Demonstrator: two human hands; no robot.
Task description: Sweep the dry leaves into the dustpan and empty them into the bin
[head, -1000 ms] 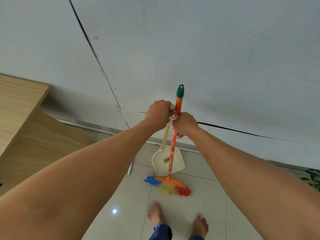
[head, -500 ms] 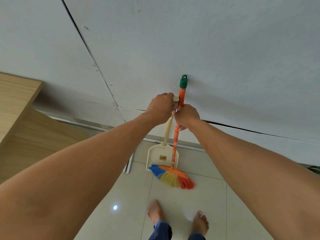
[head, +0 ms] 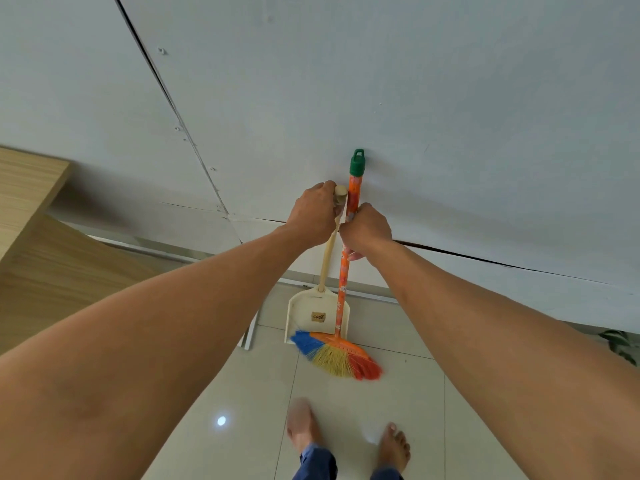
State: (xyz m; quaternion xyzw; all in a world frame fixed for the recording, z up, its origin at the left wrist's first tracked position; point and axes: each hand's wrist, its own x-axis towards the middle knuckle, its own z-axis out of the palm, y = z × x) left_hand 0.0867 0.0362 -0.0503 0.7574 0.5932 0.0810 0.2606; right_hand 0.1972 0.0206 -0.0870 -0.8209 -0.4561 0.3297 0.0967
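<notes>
A cream dustpan (head: pixel 313 315) with a long cream handle stands upright against the pale wall. My left hand (head: pixel 315 213) is closed around the top of that handle. Beside it stands a broom (head: pixel 341 296) with an orange patterned stick, a green cap and blue, yellow and red bristles splayed on the floor in front of the pan. My right hand (head: pixel 367 230) grips the broom stick just below the cap. Both tools are close together near the wall. No leaves and no bin are in sight.
A pale panelled wall (head: pixel 381 81) fills the upper view. A wooden cabinet (head: pixel 41 244) stands at the left. My bare feet (head: pixel 394 445) are on glossy floor tiles (head: pixel 235 393). A plant's leaves (head: pixel 620 344) show at the right edge.
Both tools have moved toward the wall and stand more upright; the broom head has shifted closer to the dustpan. My hands kept their grips.
</notes>
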